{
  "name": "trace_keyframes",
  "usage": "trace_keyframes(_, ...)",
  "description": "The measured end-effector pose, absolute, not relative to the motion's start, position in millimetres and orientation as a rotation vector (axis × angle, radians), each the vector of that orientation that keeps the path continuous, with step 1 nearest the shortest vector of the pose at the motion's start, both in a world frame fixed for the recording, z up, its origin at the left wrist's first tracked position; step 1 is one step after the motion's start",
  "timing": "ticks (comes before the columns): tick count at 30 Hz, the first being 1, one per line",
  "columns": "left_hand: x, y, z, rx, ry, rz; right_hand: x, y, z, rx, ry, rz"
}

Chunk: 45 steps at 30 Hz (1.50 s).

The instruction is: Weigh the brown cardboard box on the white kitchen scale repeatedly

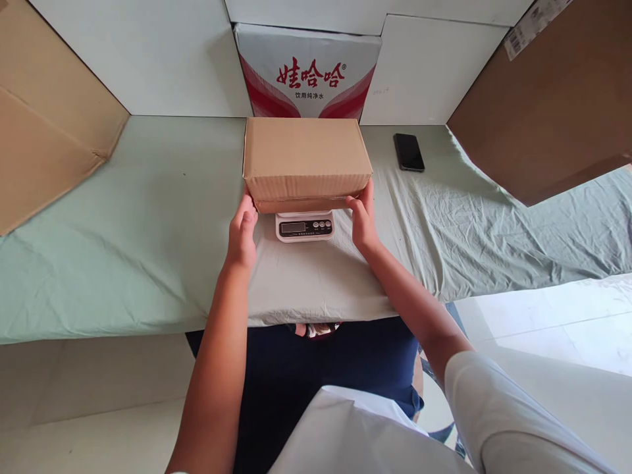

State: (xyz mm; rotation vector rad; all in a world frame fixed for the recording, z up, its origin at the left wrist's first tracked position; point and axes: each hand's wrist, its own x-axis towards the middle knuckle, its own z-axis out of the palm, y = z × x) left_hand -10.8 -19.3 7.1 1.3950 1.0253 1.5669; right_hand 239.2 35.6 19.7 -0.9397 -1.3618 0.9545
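Note:
Between my two hands is a closed brown cardboard box (306, 148). My left hand (242, 230) grips its lower left corner, thumb along the near side and the other fingers partly hidden. At the lower right corner my right hand (364, 217) holds it, with the thumb on the front face. Directly beneath the box is a white digital kitchen scale (305, 228); its dark display and several buttons stick out toward me. The scale's platform is mostly hidden, so I cannot tell if the box rests fully on it.
A black phone (409, 153) lies to the right on the green cloth (162, 217). Behind the box stands a white and red printed carton (309, 49) against white panels (182, 59). Large cardboard pieces flank the table, one at left (49, 112), one at right (548, 112).

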Motion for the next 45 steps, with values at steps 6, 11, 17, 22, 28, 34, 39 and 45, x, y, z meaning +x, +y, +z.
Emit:
trace_keyframes(6,-12.8,-16.7,4.8,1.447,1.012,1.564,238.9,37.4,18.9,-0.909,-1.373,0.925)
trace_keyframes(11,-14.8,-15.0,1.9,1.458,1.007,1.563,240.8,40.7,18.3,-0.895,-1.378,0.912)
trace_keyframes(17,-15.3,-14.0,1.3,1.464,1.02,1.556,241.3,42.2,15.5,-0.874,-1.356,0.911)
trace_keyframes(22,-16.2,-12.8,0.2,1.472,0.991,1.563,240.7,41.9,13.3,-0.849,-1.361,0.916)
trace_keyframes(28,-17.0,-11.0,-2.1,1.472,1.015,1.562,241.6,42.8,13.2,-0.84,-1.36,0.92)
trace_keyframes(34,-18.0,-12.4,-0.4,1.433,1.042,1.566,242.8,44.3,12.1,-0.839,-1.351,0.924)
trace_keyframes(39,-22.7,-13.9,0.1,1.375,1.018,1.628,251.0,50.1,7.5,-0.861,-1.326,0.858)
trace_keyframes(45,-25.0,-13.0,0.3,1.41,1.063,1.6,257.7,55.2,3.2,-0.847,-1.228,0.836)
